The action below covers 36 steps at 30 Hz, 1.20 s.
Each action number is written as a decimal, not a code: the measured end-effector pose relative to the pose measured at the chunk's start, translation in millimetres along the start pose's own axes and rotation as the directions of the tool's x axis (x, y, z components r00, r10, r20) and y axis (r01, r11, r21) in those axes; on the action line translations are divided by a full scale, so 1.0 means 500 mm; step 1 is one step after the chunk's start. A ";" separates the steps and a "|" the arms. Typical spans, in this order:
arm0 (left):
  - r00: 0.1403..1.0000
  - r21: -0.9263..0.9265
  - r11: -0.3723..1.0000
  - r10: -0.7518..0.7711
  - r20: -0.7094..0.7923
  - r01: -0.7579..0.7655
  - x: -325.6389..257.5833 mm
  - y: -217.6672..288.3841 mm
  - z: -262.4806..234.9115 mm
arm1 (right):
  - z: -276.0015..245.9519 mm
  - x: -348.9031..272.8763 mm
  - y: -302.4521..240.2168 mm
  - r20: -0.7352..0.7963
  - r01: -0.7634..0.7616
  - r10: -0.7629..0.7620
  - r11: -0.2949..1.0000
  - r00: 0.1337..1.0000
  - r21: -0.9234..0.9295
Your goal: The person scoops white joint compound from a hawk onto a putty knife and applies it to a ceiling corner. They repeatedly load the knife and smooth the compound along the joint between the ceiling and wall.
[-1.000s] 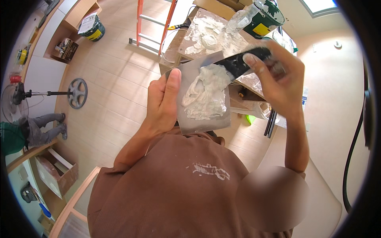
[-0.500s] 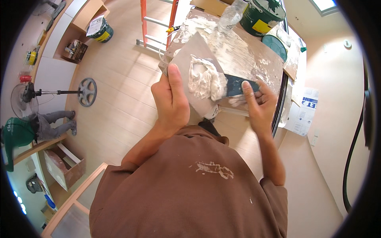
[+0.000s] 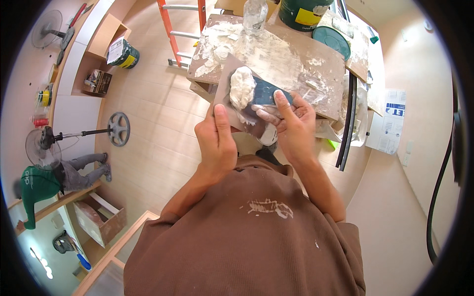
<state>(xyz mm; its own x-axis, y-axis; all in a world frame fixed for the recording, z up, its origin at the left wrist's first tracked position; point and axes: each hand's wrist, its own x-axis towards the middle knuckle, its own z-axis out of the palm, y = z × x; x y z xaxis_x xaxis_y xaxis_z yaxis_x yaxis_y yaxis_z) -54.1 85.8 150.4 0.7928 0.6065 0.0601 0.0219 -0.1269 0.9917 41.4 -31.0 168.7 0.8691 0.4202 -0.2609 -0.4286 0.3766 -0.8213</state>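
Observation:
My left hand (image 3: 217, 140) grips a thin, flat putty board (image 3: 223, 91) from below, thumb along its near edge. A thick lump of white putty (image 3: 241, 89) sits on the board. In my right hand (image 3: 297, 129) is a wide dark-blue putty knife (image 3: 266, 92), its thumb pressed on the near end. The knife's far edge lies against the lump. Pale smears coat the right fingers, and the fingers of the left hand are mostly hidden under the board.
Ahead stands a putty-smeared worktable (image 3: 318, 93) with a clear plastic bottle (image 3: 255, 17), a green bucket (image 3: 300, 17) and a green lid (image 3: 332, 42). An orange ladder (image 3: 170, 32) stands beyond. Leftward are a pedestal fan (image 3: 81, 133) and a person in green (image 3: 42, 182).
My hands, board and knife have moved slightly left and closer together. The spread-out putty is now gathered into a compact lump. The view has shifted, with more of the table's right side showing.

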 end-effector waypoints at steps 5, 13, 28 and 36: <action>0.978 -0.568 0.797 -0.188 0.088 0.204 0.011 0.026 0.001 | -0.021 -0.005 -0.117 0.217 0.138 -0.075 0.947 0.973 -0.290; 0.897 -0.649 0.619 -0.294 0.330 0.442 0.031 0.059 -0.029 | -0.011 -0.042 -0.270 0.868 0.882 -0.233 0.295 0.439 -0.367; 0.842 -0.685 0.504 -0.421 0.337 0.526 0.031 0.058 -0.008 | -0.093 -0.072 -0.240 0.956 0.992 -0.272 -0.017 0.114 -0.123; 0.873 -0.681 0.583 -0.455 0.178 0.443 0.025 0.075 -0.015 | -0.128 -0.082 -0.239 0.786 0.914 -0.495 0.049 0.372 -0.402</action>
<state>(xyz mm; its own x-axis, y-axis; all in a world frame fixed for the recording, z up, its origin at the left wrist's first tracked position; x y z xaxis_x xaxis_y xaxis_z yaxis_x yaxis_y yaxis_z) -47.7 94.6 189.1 0.7905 0.4471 -0.4187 -0.0508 0.7290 0.6826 72.8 -145.8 245.0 0.3411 0.6186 0.7078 0.8730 0.0707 -0.4825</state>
